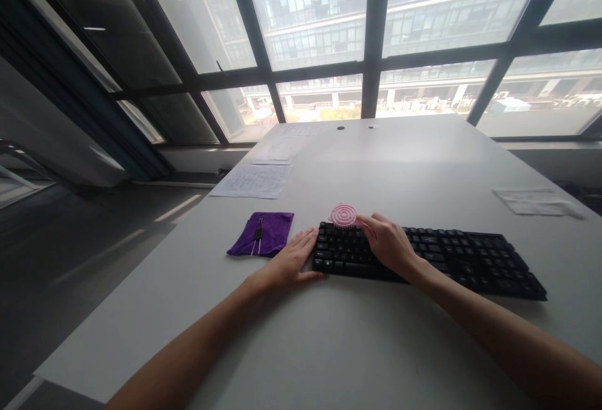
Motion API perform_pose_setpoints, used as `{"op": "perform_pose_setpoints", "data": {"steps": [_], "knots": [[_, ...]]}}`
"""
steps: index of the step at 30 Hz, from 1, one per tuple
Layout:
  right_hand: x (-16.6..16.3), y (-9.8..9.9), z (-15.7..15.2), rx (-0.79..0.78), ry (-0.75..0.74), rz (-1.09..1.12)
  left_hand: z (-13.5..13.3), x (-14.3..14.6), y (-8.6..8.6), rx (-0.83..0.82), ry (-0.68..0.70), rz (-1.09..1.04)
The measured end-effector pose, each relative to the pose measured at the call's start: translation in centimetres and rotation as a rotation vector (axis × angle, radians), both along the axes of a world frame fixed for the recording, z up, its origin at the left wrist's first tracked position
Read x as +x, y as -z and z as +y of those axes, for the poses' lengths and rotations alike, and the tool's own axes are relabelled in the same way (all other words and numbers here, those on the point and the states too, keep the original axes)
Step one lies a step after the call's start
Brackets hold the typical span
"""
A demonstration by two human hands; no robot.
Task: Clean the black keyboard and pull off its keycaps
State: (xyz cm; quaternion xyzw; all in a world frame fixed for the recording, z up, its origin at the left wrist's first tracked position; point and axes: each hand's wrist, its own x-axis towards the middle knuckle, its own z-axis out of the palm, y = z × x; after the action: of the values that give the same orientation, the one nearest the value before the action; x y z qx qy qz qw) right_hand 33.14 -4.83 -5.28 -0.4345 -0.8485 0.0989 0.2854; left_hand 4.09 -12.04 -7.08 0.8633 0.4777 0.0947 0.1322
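- Your right hand [388,244] has its fingers closed round the handle of a pink brush [343,215], its round, ringed head at the keyboard's upper edge, bristles facing down towards the keys.
- Your left hand [292,259] lies with fingers stretched out and close together, thumb spread away, against the left end of the keyboard; it grips nothing.
- The black keyboard [470,259] lies between your forearms and runs off to your right, slightly slanted.
- Just left of your left hand is a purple cloth [281,227], with a black binder clip [258,234] on it, wire handles showing.
- All this rests on a white desk [301,347], smooth and pale, with a soft sheen towards its far end.
- Papers [256,181] lie along its left edge, and a flat whitish item [536,201], too faint to identify, near its right.
- Beyond the desk you face tall dark-framed windows [376,21], bright with a building [315,15] outside.
- To your left, a dark curtain [79,78] hangs above grey floor [117,253] streaked with light.
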Motion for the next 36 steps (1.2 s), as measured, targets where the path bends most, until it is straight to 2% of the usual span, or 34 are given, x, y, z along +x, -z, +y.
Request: {"op": "perform_pose_setpoints", "data": {"steps": [22,29,36], "knots": [[0.04,0.13,0.07,-0.001,0.025,0.031,0.03,0.01,0.04,-0.002,0.004,0.006],[0.05,0.05,0.04,0.006,0.013,0.025,-0.10,0.30,-0.54,-0.014,-0.004,0.019],[0.01,0.07,0.14,0.002,-0.040,0.053,0.04,0.12,-0.13,-0.005,0.002,0.018]]}}
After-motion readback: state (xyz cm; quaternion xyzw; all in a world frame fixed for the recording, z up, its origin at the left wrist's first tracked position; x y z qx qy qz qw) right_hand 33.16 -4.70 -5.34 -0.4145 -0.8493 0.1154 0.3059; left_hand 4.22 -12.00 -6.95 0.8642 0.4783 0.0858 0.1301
